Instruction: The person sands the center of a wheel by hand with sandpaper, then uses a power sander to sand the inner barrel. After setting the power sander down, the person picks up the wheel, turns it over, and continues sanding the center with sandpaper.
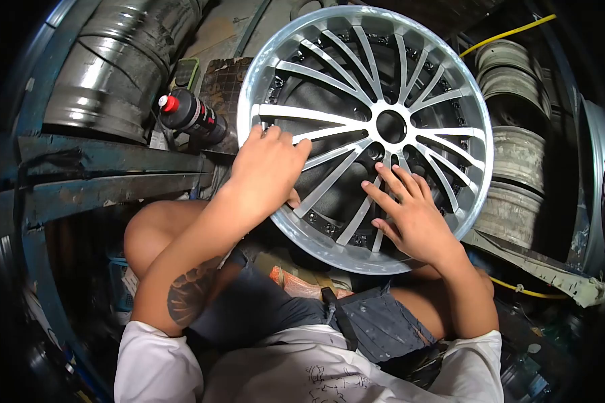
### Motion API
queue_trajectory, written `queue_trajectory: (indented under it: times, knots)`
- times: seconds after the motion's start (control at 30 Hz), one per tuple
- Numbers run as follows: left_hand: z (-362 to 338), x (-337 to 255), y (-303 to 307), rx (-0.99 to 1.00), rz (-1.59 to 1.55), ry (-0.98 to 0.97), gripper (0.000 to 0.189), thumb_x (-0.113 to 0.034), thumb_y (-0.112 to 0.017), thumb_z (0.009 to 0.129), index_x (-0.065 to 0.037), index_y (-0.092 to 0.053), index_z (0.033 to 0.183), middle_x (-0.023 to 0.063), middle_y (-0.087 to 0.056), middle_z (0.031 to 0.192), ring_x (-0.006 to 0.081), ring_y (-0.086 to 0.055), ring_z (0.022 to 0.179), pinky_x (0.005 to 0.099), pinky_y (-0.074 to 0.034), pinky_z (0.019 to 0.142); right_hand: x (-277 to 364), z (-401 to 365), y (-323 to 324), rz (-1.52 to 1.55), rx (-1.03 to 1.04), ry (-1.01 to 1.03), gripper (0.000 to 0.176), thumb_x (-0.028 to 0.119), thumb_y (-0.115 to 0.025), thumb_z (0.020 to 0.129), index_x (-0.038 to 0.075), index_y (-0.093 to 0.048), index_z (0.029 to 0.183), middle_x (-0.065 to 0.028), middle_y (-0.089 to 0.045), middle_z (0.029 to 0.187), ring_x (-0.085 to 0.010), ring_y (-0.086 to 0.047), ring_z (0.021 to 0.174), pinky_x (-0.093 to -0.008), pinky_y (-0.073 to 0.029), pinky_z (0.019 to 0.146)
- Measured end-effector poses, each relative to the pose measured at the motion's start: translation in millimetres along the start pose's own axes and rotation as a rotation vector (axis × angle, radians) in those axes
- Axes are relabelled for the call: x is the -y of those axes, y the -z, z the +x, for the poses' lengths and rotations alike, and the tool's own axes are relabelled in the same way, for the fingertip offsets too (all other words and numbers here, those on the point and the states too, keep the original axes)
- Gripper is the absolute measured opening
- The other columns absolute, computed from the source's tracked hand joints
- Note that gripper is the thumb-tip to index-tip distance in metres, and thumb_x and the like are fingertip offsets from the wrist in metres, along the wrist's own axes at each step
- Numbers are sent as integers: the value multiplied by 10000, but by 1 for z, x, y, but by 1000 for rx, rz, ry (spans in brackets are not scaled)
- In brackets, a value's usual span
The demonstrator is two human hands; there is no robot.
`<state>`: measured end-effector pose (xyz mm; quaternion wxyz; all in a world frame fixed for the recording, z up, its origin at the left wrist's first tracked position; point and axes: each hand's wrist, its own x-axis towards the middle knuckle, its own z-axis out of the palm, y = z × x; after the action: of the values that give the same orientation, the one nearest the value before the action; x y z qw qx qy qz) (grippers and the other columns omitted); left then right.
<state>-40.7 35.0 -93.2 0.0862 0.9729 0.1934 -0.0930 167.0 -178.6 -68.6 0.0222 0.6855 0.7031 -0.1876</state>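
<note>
A silver multi-spoke alloy wheel (391, 127) lies face up before me, its spokes bright against a dark inside. My left hand (269, 158) is at its left edge, with bent fingers over the rim and the outer spoke ends. The thumb shows lower down by the rim; whether something small is under those fingers cannot be seen. On the lower right spokes rests my right hand (410, 218), its fingers spread and nothing held in it.
A dark bottle (193, 115) with a red and white cap stands left of the wheel. Beyond it is a metal drum-like stack (111, 74). Several bare wheel rims (514, 161) are stacked at right. A blue metal frame (114, 161) runs along the left. A yellow hose (507, 35) passes behind.
</note>
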Motion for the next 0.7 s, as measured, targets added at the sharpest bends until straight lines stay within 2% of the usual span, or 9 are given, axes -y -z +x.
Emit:
queue_trajectory:
  times: [0.23,0.27,0.33,0.43,0.53,0.67,0.7]
  knots:
    - [-7,-16,-2,-19,42,-6,1018,-495,-975,502,-84,-546,1328,105,-670,1096,286,-640,1113,445,-462,970,11,-10,1,60,33,-40,632,261,-700,972,197,-483,1562,-172,-335,1673,-425,-365,1498,-570,-278,1227]
    - [-7,-12,-3,-31,41,-30,1047,-477,-976,514,-105,-533,1386,91,-655,1108,276,-635,1112,441,-461,967,11,-12,2,65,41,-46,632,261,-702,971,198,-484,1561,-173,-335,1673,-423,-362,1502,-569,-277,1228]
    - [-6,-7,0,-43,40,-69,1045,-447,-979,520,-135,-530,1410,88,-654,1116,277,-634,1118,436,-464,962,11,-15,4,80,60,-61,620,268,-709,968,198,-500,1548,-179,-327,1676,-413,-339,1522,-569,-269,1236]
    - [-3,0,3,-76,42,-132,1019,-368,-981,543,-194,-528,1439,76,-653,1133,271,-629,1151,430,-467,977,9,-17,-2,48,-29,-22,580,237,-715,959,171,-543,1509,-176,-416,1599,-400,-412,1459,-548,-318,1205]
    - [-2,4,2,-127,-14,-222,1064,-353,-972,561,-217,-491,1500,59,-641,1150,257,-626,1175,434,-468,995,17,-7,-3,167,-118,44,522,165,-723,919,144,-620,1431,-155,-546,1397,-368,-524,1292,-505,-403,1123]
    - [1,-5,0,-100,5,-307,1123,-385,-961,572,-253,-452,1564,39,-613,1158,241,-626,1156,420,-470,975,38,7,-17,116,-226,204,511,87,-739,798,142,-705,1306,-107,-593,1123,-297,-583,1053,-425,-473,989]
    - [2,-4,1,-93,2,-338,1118,-385,-960,576,-260,-453,1564,38,-611,1158,240,-625,1153,417,-471,972,41,10,-19,115,-210,203,515,95,-744,791,140,-704,1302,-102,-594,1112,-294,-586,1043,-419,-474,980]
